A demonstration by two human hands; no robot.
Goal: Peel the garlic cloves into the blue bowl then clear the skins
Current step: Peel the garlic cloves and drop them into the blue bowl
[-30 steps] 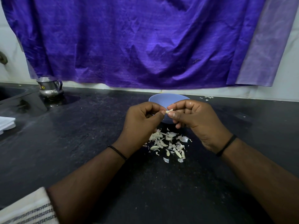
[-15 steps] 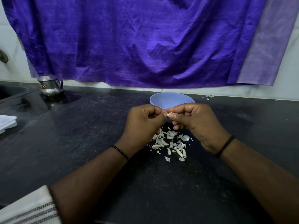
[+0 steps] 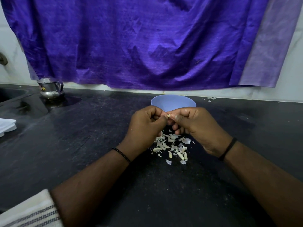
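Note:
My left hand (image 3: 146,123) and my right hand (image 3: 195,123) meet above the black counter, just in front of the blue bowl (image 3: 172,101). Both pinch one small pale garlic clove (image 3: 168,116) between thumbs and fingertips; most of the clove is hidden by the fingers. Below the hands lies a scattered pile of garlic cloves and papery skins (image 3: 172,148) on the counter. The bowl's inside is hidden from this angle.
A steel jug (image 3: 49,89) stands at the back left beside a sink edge (image 3: 13,95). A white object (image 3: 6,126) lies at the far left. A purple cloth (image 3: 139,43) hangs on the wall. A striped towel (image 3: 29,212) is at the bottom left.
Both hands stay together on the clove with small finger shifts. The view has tilted slightly, so the bowl shows more above the hands.

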